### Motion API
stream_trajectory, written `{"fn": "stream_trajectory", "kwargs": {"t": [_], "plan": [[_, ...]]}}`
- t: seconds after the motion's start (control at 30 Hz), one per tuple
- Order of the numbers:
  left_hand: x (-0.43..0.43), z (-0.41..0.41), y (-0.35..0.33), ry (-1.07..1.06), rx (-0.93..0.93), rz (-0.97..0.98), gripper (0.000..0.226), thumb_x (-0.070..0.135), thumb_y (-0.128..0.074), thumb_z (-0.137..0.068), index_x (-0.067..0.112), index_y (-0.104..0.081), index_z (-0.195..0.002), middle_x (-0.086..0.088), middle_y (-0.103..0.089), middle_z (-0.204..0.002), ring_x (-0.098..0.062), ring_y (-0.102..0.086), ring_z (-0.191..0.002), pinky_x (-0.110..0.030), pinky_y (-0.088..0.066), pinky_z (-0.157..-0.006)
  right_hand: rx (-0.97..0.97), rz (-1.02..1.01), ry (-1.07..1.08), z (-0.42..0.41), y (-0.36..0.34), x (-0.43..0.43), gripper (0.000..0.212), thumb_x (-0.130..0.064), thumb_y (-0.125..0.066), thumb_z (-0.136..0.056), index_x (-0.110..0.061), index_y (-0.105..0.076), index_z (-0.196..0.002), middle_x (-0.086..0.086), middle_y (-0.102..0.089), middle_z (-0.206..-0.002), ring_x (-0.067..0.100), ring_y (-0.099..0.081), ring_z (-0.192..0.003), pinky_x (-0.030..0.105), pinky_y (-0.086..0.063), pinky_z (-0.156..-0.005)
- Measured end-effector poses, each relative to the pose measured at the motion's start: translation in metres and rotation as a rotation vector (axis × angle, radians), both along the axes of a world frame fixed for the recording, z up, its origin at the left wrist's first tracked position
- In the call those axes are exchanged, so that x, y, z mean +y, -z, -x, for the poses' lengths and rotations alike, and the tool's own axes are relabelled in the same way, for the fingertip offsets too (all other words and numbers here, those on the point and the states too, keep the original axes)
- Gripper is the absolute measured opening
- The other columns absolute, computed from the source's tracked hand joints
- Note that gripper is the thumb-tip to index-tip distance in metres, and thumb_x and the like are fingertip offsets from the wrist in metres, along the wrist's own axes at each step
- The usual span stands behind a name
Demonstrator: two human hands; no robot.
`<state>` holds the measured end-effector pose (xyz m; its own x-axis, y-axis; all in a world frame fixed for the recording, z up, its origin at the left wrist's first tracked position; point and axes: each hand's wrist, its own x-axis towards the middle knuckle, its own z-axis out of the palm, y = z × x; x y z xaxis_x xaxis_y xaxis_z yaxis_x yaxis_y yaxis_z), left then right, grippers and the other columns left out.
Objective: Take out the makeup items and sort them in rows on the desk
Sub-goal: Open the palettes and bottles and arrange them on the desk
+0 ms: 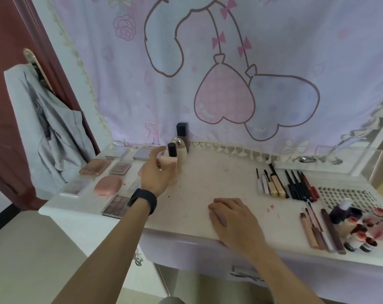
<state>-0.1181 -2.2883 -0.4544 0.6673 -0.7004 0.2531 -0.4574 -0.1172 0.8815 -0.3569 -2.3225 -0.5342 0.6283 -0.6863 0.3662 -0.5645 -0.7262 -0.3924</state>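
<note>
The foundation bottle (169,160) stands upright at the left-centre rear of the worktop (208,183), its long axis vertical and its black cap pointing up, pale peach body below. It is just in front of a cream egg-shaped bottle (181,151) and a tall dark bottle (181,131) that stand against the hanging cloth (230,62). The left hand (154,172) is reached forward around it, thumb raised on the left side and fingers curled round the body from the right. Blur hides how firmly they press. The left forearm runs up from the lower left edge, a black wristband (143,200) at the wrist. The right hand (233,216) lies palm down on the worktop near its front edge, fingers relaxed and slightly spread, holding nothing, with its arm coming in from the lower right. Left of the bottle lie flat palettes in rows, a pink compact (108,185) among them and an eyeshadow palette (117,206) nearest the front. To the right, pencils and wands (284,185) lie side by side, pointing away from the person, beside a lash tray (344,196). Slim lip sticks (317,229) and small bottles (359,234) are closer to the front.
</note>
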Motion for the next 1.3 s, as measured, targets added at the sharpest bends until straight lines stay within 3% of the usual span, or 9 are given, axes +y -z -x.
{"fn": "stream_trajectory", "kwargs": {"t": [0.17,0.27,0.4,0.53,0.63,0.8,0.93,1.13,1.3], "plan": [[0.016,0.023,-0.003,-0.049,0.109,0.036,0.02,0.029,-0.066,-0.094,0.02,-0.064,-0.111,0.008,-0.064,-0.097,-0.01,-0.063,-0.089,-0.014,-0.049,-0.069,-0.065,-0.185,0.038,0.002,-0.013,0.003,0.037,-0.05,-0.045,-0.1,-0.034,-0.058,-0.132,-0.022,-0.055,-0.128,0.001,-0.047,-0.12,0.028,-0.041,-0.105],[0.025,0.045,0.001,0.064,0.403,0.14,0.015,0.026,-0.068,-0.094,0.019,-0.067,-0.107,0.003,-0.068,-0.101,-0.024,-0.067,-0.1,-0.04,-0.059,-0.085,-0.282,-0.381,0.101,0.005,-0.02,0.003,0.042,-0.058,-0.049,-0.096,-0.037,-0.051,-0.132,-0.026,-0.058,-0.119,-0.003,-0.054,-0.11,0.028,-0.045,-0.095],[0.032,0.083,0.013,0.194,0.698,0.185,0.022,0.021,-0.07,-0.092,0.017,-0.069,-0.113,-0.009,-0.072,-0.111,-0.025,-0.07,-0.103,-0.039,-0.059,-0.089,-0.487,-0.476,0.126,0.009,-0.024,0.003,0.047,-0.064,-0.041,-0.09,-0.035,-0.05,-0.125,-0.02,-0.066,-0.101,-0.003,-0.063,-0.086,0.02,-0.047,-0.072],[0.031,0.11,0.022,0.174,0.85,0.188,0.024,0.019,-0.071,-0.09,0.013,-0.066,-0.114,-0.014,-0.07,-0.114,-0.026,-0.071,-0.1,-0.031,-0.06,-0.078,-0.634,-0.531,0.166,0.012,-0.023,0.001,0.01,-0.039,-0.053,-0.101,-0.03,-0.058,-0.105,-0.005,-0.069,-0.086,0.012,-0.064,-0.07,0.026,-0.05,-0.062],[0.031,0.122,0.031,0.14,0.531,0.149,0.032,0.02,-0.073,-0.088,0.024,-0.057,-0.115,-0.006,-0.061,-0.123,-0.017,-0.066,-0.101,-0.023,-0.057,-0.075,-0.719,-0.63,0.198,0.017,-0.025,-0.005,0.008,-0.03,-0.054,-0.102,-0.028,-0.061,-0.097,-0.003,-0.068,-0.086,0.01,-0.06,-0.072,0.024,-0.046,-0.065],[0.029,0.113,0.05,0.279,-0.59,0.1,0.048,0.052,-0.07,-0.082,0.038,-0.057,-0.126,0.012,-0.047,-0.14,-0.005,-0.048,-0.12,-0.025,-0.046,-0.097,-0.699,-0.697,0.202,0.018,-0.025,-0.01,0.016,-0.034,-0.052,-0.102,-0.025,-0.064,-0.096,-0.005,-0.07,-0.085,0.002,-0.063,-0.074,0.019,-0.046,-0.068],[0.022,0.106,0.056,0.337,-0.753,0.05,0.045,0.061,-0.059,-0.083,0.032,-0.063,-0.117,0.011,-0.059,-0.12,-0.012,-0.06,-0.102,-0.031,-0.056,-0.079,-0.739,-0.731,0.196,0.019,-0.028,-0.011,0.018,-0.032,-0.051,-0.103,-0.022,-0.064,-0.095,-0.004,-0.067,-0.083,0.002,-0.061,-0.072,0.019,-0.046,-0.068],[0.019,0.112,0.049,0.326,-0.149,0.04,0.017,0.054,-0.066,-0.083,0.046,-0.071,-0.097,0.02,-0.07,-0.094,0.002,-0.064,-0.088,-0.015,-0.049,-0.075,-0.714,-0.667,0.156,0.018,-0.024,-0.014,0.01,-0.036,-0.055,-0.101,-0.032,-0.063,-0.099,-0.009,-0.066,-0.077,0.006,-0.059,-0.073,0.026,-0.048,-0.072],[0.019,0.101,0.04,0.248,0.31,0.067,0.024,0.034,-0.079,-0.081,0.02,-0.07,-0.099,-0.002,-0.074,-0.089,-0.018,-0.072,-0.064,-0.019,-0.054,-0.059,-0.686,-0.668,0.159,0.019,-0.03,-0.012,0.019,-0.051,-0.061,-0.093,-0.033,-0.065,-0.099,-0.007,-0.068,-0.071,0.002,-0.059,-0.064,0.017,-0.046,-0.065]]}}
